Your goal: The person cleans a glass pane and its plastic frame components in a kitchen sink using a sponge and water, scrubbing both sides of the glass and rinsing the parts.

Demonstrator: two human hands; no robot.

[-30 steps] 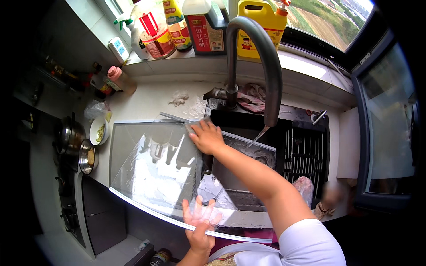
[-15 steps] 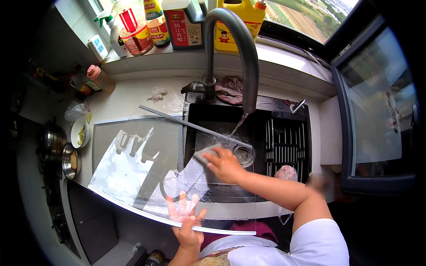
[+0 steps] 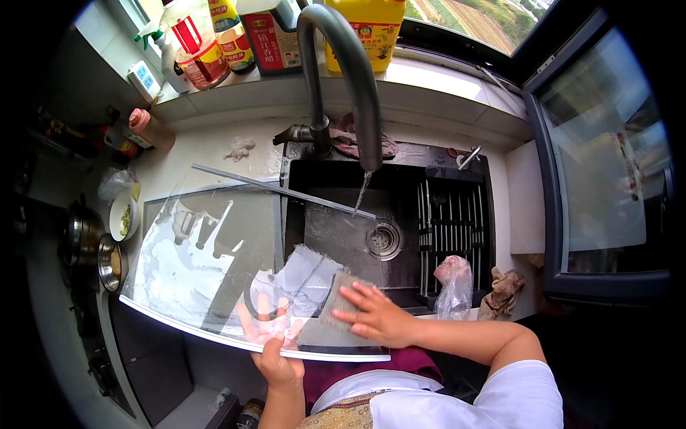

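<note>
With your left hand (image 3: 274,346) gripping the white edge (image 3: 200,332) of the glass panel (image 3: 179,264) and your right spread over the grey cloth (image 3: 336,299), I'd press evenly, overlapping strokes.

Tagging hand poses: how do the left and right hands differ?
1. Left hand grips the panel by its white edge; right hand lies on the gray cloth.
2. Left hand's fingers are beneath the panel, seen through it; right hand's are above it, spread over the cloth.
Shared: both are bare.
</note>
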